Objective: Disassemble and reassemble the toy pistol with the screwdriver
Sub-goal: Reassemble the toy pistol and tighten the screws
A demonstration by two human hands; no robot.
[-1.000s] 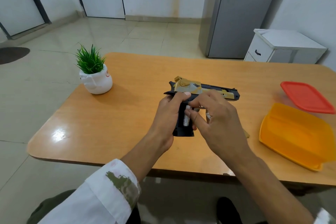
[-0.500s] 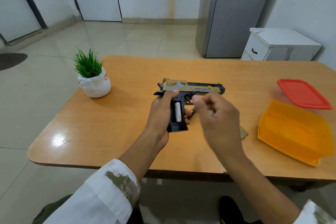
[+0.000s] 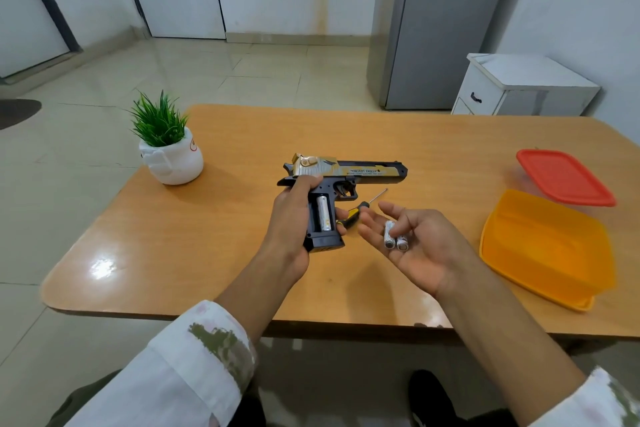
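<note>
**Loose cells, open grip**

The bench [image 3: 207,253] carries everything here, and it is where dropped parts would land and roll. We hold the toy pistol [image 3: 346,172] above its middle. Our left hand [image 3: 291,222] is wrapped round the back of the grip, and that one-handed hold is the first risk. If it tips, the battery [image 3: 323,217] that sits in the uncovered grip compartment could fall out.

Our right hand [image 3: 419,246] lies palm up just right of the grip. It cradles two loose batteries [image 3: 394,239] on the fingers, with the thumb laid over them. If the thumb slackens or the palm tilts, they could roll off toward the bench edge. Putting them back the wrong way round is another likely slip.

The screwdriver [image 3: 360,210] lies on the bench behind the grip. Its handle is close to our left fingers, so a nudge could send it rolling.

The pistol's long axis runs across our view, nearly level. The muzzle points right, toward the red lid [image 3: 564,177], and the hammer end points left. The grip hangs toward us with its open compartment facing up at the camera, and the seated battery lies along the grip.
</note>
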